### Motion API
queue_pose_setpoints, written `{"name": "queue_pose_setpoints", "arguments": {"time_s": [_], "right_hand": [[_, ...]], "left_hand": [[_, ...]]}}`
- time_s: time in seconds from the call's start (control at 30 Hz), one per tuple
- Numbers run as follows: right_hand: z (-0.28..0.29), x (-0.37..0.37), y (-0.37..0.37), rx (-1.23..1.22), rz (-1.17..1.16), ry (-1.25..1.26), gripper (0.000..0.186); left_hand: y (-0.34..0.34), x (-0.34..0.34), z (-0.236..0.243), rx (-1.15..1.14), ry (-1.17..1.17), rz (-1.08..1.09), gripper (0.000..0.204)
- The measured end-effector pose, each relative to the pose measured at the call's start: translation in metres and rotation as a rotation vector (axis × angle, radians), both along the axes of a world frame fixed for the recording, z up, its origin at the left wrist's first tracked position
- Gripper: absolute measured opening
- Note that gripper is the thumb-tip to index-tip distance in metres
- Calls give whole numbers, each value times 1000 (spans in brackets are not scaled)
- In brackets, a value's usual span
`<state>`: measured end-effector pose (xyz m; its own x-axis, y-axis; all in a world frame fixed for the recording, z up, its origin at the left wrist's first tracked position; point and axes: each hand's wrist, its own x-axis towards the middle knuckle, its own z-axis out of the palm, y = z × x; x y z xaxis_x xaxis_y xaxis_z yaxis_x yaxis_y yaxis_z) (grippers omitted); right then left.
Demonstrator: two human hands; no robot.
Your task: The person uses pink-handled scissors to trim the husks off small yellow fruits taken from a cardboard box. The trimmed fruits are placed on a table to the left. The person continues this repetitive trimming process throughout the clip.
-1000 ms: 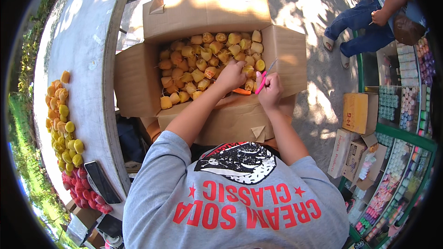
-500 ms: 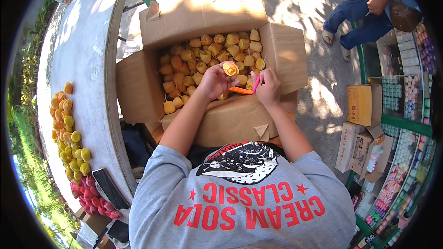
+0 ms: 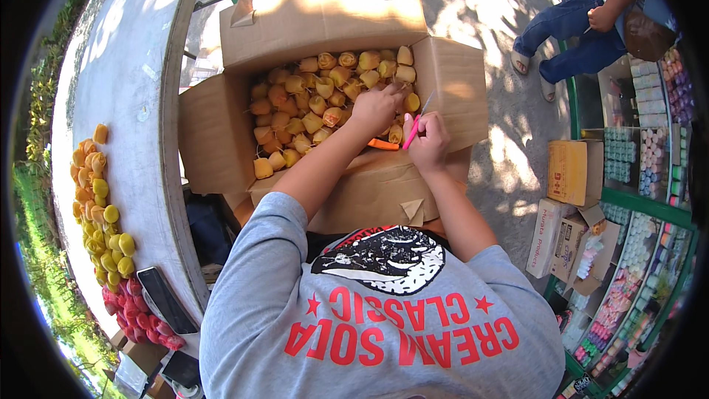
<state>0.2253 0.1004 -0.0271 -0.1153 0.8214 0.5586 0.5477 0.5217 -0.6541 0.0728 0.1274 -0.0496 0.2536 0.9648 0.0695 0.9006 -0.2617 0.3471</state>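
Yellow pieces (image 3: pixel 325 107) fill the box (image 3: pixel 214 133) under the left hand (image 3: pixel 377 108), its grip curled onto them.

You reach the box (image 3: pixel 221 133) only from above; raised flaps (image 3: pixel 450 89) wall every side, yellow pieces (image 3: pixel 310 107) pack the floor, worktop (image 3: pixel 140 103) crowds its left.

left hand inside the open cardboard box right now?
Yes: the left hand rests among the yellow-orange cone-shaped pieces inside the open brown cardboard box.
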Motion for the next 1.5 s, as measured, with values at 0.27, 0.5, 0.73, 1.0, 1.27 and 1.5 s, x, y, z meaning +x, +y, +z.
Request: {"name": "queue_pose_setpoints", "arguments": {"time_s": [0.27, 0.5, 0.73, 1.0, 1.27, 1.5], "right_hand": [[-1, 1, 0, -26, 19, -9, 34], [-4, -2, 1, -12, 51, 17, 35], [0, -3, 0, -36, 51, 15, 35], [-3, 0, 1, -9, 41, 22, 34], [-1, 1, 0, 33, 41, 97, 35], [3, -2, 2, 47, 53, 82, 36]], "left_hand": [[-16, -4, -6, 26, 191, 201, 32], [-35, -33, 48, -134, 430, 172, 26], [8, 34, -27, -209, 236, 106, 28], [19, 22, -33, -307, 164, 86, 52], [-24, -5, 12, -338, 469, 215, 34], [-56, -70, 64, -462, 464, 259, 39]]}}
